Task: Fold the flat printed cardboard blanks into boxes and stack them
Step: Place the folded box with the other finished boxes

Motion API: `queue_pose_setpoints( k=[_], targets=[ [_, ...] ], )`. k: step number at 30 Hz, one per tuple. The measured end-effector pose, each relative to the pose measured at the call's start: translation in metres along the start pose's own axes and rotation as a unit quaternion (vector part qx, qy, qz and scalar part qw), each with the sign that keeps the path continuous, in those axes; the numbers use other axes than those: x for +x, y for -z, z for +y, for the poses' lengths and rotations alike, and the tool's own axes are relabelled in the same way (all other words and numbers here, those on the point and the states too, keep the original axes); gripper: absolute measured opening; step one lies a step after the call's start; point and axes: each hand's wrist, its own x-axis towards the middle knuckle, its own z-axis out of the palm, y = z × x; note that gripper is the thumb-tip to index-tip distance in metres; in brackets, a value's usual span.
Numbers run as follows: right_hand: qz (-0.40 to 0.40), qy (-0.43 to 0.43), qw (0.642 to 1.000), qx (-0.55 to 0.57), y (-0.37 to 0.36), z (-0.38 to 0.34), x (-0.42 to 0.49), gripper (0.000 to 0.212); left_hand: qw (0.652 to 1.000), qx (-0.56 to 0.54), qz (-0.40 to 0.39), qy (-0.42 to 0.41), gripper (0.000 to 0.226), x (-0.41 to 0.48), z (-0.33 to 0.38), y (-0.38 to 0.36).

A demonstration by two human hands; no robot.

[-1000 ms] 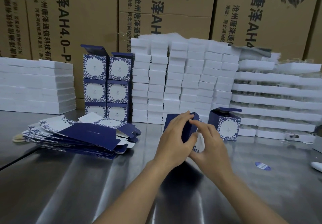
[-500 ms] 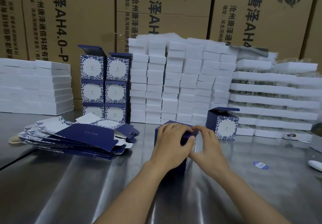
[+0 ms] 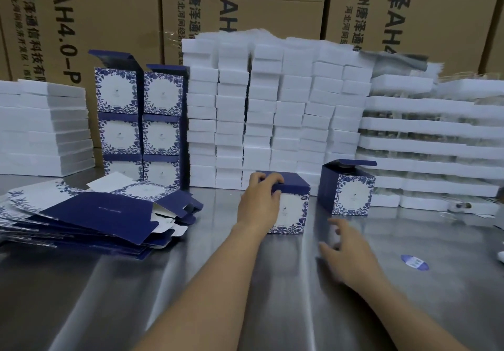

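Note:
A folded blue-and-white floral box (image 3: 293,208) stands on the steel table (image 3: 245,282) at centre. My left hand (image 3: 260,200) grips its top left edge, fingers curled over the dark blue lid. My right hand (image 3: 346,252) hovers off the box, low over the table to its right, fingers spread and holding nothing. A second folded box (image 3: 351,192) with its lid flap up stands further right. A pile of flat printed blanks (image 3: 90,217) lies at the left. Two columns of finished boxes (image 3: 141,121) are stacked at the back left.
Tall stacks of white foam pieces (image 3: 272,110) line the back, with more white trays at left (image 3: 43,129) and right (image 3: 431,143). Brown shipping cartons (image 3: 245,4) form a wall behind. A blue oval sticker (image 3: 414,262) lies on the table at the right.
The box went from being folded by both hands to standing closed on the table. My right hand has let go and drawn back to the right; my left hand stays on the box top.

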Motion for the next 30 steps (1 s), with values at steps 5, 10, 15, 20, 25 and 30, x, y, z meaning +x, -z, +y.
queue_pose_setpoints(
  k=[5, 10, 15, 20, 25, 30],
  targets=[
    [0.078, -0.108, 0.990, 0.054, 0.015, 0.049, 0.060, 0.062, 0.999, -0.024, 0.020, 0.017, 0.026, 0.030, 0.000, -0.051],
    [0.117, -0.099, 0.986, 0.065, 0.019, 0.073, 0.105, 0.085, 0.999, -0.051, 0.001, 0.005, 0.028, 0.061, -0.007, -0.086],
    [0.084, -0.074, 0.992, 0.054, 0.014, 0.085, 0.135, 0.095, 0.998, -0.060, -0.021, -0.010, 0.033, 0.084, -0.012, -0.113],
    [0.005, -0.066, 0.997, -0.044, 0.008, 0.087, 0.140, 0.087, 0.997, -0.059, -0.042, -0.028, 0.044, 0.095, -0.015, -0.133],
    [-0.004, -0.058, 0.994, -0.091, 0.008, 0.082, 0.137, 0.082, 0.996, -0.064, -0.059, -0.027, 0.056, 0.098, -0.015, -0.136],
    [0.006, -0.052, 0.992, -0.118, 0.008, 0.082, 0.135, 0.058, 0.993, -0.083, -0.083, -0.033, 0.090, 0.080, -0.016, -0.127]
  ],
)
